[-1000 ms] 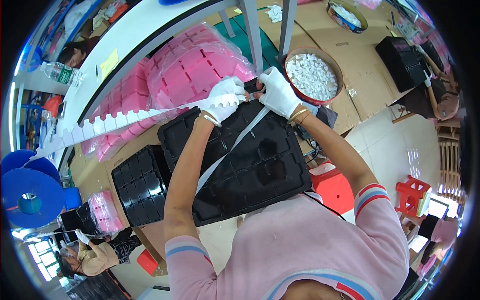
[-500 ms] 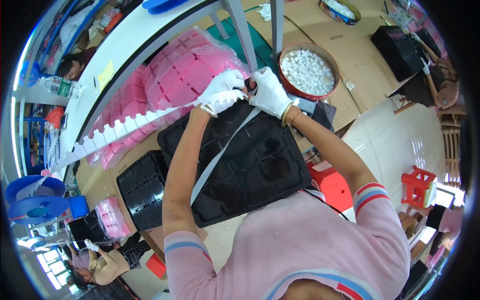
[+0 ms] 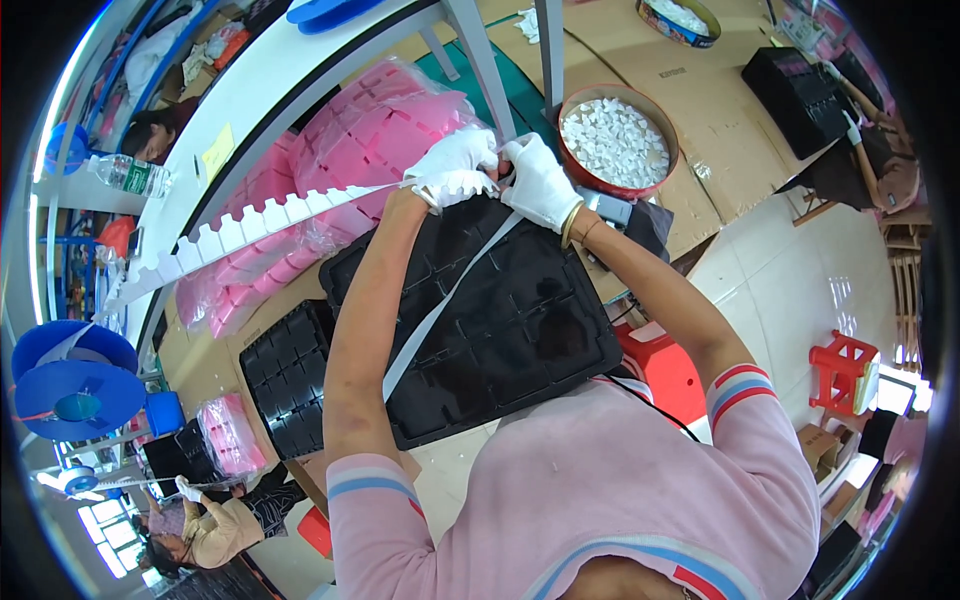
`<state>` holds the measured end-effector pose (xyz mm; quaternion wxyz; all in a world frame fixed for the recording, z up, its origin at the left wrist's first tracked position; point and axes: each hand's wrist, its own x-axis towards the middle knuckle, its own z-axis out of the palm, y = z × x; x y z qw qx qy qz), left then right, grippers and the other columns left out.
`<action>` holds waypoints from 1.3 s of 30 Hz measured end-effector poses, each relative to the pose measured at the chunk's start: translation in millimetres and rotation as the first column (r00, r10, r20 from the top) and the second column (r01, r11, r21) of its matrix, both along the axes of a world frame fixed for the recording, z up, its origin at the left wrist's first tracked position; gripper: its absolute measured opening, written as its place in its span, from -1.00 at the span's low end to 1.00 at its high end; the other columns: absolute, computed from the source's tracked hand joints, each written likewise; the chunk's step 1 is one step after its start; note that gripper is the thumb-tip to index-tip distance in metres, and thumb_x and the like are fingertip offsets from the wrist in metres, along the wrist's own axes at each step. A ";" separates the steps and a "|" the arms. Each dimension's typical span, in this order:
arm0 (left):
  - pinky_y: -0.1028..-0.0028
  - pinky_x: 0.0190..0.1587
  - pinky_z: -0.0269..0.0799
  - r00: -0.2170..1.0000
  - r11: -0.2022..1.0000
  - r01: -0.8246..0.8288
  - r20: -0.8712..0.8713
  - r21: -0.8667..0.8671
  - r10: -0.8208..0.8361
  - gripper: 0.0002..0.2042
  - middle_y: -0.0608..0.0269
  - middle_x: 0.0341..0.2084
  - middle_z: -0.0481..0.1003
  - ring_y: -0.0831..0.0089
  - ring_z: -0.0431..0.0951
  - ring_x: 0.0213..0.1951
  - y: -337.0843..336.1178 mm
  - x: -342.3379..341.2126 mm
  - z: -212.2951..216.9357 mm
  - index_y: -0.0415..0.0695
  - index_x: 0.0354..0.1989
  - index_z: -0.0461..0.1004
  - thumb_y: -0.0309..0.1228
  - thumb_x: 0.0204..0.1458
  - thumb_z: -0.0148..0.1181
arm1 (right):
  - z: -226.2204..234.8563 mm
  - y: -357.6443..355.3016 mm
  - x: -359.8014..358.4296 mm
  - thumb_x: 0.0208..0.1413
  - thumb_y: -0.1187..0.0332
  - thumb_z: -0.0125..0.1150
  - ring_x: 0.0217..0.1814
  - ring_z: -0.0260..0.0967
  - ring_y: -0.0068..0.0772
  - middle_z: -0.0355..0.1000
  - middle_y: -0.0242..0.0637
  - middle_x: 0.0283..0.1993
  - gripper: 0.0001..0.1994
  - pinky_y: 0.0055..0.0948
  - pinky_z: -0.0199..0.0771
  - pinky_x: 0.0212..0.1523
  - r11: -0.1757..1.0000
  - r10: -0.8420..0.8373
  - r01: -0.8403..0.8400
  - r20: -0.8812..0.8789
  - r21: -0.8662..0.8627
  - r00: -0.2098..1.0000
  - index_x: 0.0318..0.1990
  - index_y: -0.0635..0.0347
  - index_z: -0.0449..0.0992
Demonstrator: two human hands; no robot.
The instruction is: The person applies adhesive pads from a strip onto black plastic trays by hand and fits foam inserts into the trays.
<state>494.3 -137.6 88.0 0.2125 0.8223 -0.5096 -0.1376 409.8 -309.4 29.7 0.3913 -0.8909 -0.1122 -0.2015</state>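
My left hand (image 3: pixel 454 168), in a white glove, is closed on a white notched strip (image 3: pixel 265 222). The strip stretches left toward a blue reel (image 3: pixel 80 385). Close beside it, my gloved right hand (image 3: pixel 541 186) is pinched at the fingertips. A pale flat ribbon (image 3: pixel 450 300) comes out from under that hand and slants down over a black compartmented tray (image 3: pixel 520 310), passing behind my left forearm. It looks like more of the strip, seen edge-on. Both hands are above the tray's far edge. What lies between the fingertips is too small and covered to make out.
A round red tin (image 3: pixel 668 165) of small white pieces stands right of my hands. Pink trays in clear plastic (image 3: pixel 350 150) lie behind, next to grey shelf legs (image 3: pixel 482 70). Another black tray (image 3: pixel 288 365) is at the left. A co-worker's gloved hand (image 3: pixel 852 130) works far right.
My hands stay together over the tray's far edge, with small shifts of the fingers. The left hand's knuckles have tilted slightly, and the notched strip has moved a little. The whole view has shifted slightly.
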 end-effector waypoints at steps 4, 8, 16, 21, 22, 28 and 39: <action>0.35 -0.13 0.38 0.987 0.998 0.056 0.149 -0.026 -0.052 -0.86 0.29 -0.47 0.45 0.27 0.45 -0.27 20.4 -0.1 -13.9 -0.08 -0.53 0.62 -0.36 -0.29 0.42 | 6.3 1.4 -5.3 -0.28 0.43 0.48 -0.07 0.40 0.13 0.41 0.05 -0.20 -0.70 -0.11 0.49 -0.11 1.000 0.004 -0.002 -0.063 0.030 0.998 -0.38 0.21 0.45; 0.38 -0.12 0.36 0.997 0.997 0.020 0.071 -0.076 -0.015 -0.87 0.32 -0.51 0.44 0.32 0.45 -0.28 24.8 -4.3 -16.8 -0.08 -0.56 0.59 -0.36 -0.30 0.41 | 4.8 1.8 -6.6 -0.29 0.44 0.49 -0.06 0.40 0.13 0.41 0.05 -0.17 -0.69 -0.12 0.49 -0.11 1.000 0.001 0.000 -0.070 0.017 0.998 -0.37 0.21 0.45; 0.38 -0.15 0.34 0.993 0.991 -0.045 -0.110 -0.127 0.031 -0.89 0.30 -0.52 0.47 0.35 0.47 -0.33 18.5 -1.8 -7.6 -0.14 -0.56 0.60 -0.45 -0.28 0.42 | 12.5 5.4 -6.0 -0.24 0.38 0.51 -0.06 0.38 0.09 0.38 0.04 -0.16 -0.68 -0.17 0.47 -0.06 0.999 -0.041 0.036 -0.160 -0.033 0.986 -0.37 0.21 0.44; 0.37 -0.16 0.37 0.976 0.983 -0.117 -0.199 -0.145 0.087 -0.90 0.27 -0.52 0.51 0.35 0.50 -0.32 10.0 -2.4 -2.9 -0.18 -0.54 0.62 -0.49 -0.28 0.41 | 5.2 3.9 -7.3 -0.15 0.39 0.47 -0.05 0.39 0.10 0.38 0.07 -0.11 -0.72 -0.18 0.48 -0.03 1.000 0.003 -0.005 -0.101 -0.014 0.995 -0.32 0.22 0.47; 0.37 -0.17 0.37 0.985 0.987 -0.091 -0.156 -0.130 0.071 -0.90 0.27 -0.52 0.51 0.34 0.50 -0.33 7.7 -2.5 -0.5 -0.18 -0.54 0.62 -0.48 -0.27 0.40 | 2.5 2.5 -9.1 -0.12 0.40 0.44 -0.03 0.40 0.09 0.42 0.04 -0.12 -0.75 -0.17 0.49 -0.03 1.000 0.004 -0.003 -0.035 0.026 0.999 -0.29 0.23 0.50; 0.37 -0.15 0.37 0.995 0.998 -0.064 -0.081 -0.028 0.061 -0.88 0.26 -0.52 0.50 0.34 0.50 -0.32 5.5 -0.8 2.2 -0.16 -0.53 0.63 -0.40 -0.24 0.38 | -8.7 -9.4 -20.0 0.06 0.57 0.21 0.06 0.45 -0.08 0.43 -0.07 -0.04 -0.76 -0.26 0.49 0.05 0.951 0.022 0.003 -0.075 0.310 0.997 -0.08 0.28 0.52; 0.36 -0.13 0.37 0.999 1.000 0.012 0.035 0.025 -0.013 -0.86 0.30 -0.53 0.45 0.32 0.49 -0.28 6.3 0.2 -9.1 -0.11 -0.55 0.59 -0.33 -0.25 0.35 | -17.1 -9.9 -20.1 0.13 0.61 0.25 -0.09 0.54 -0.44 0.50 -0.28 -0.14 -0.79 -0.49 0.50 -0.02 0.871 0.001 0.062 -0.128 0.488 0.992 -0.07 0.28 0.50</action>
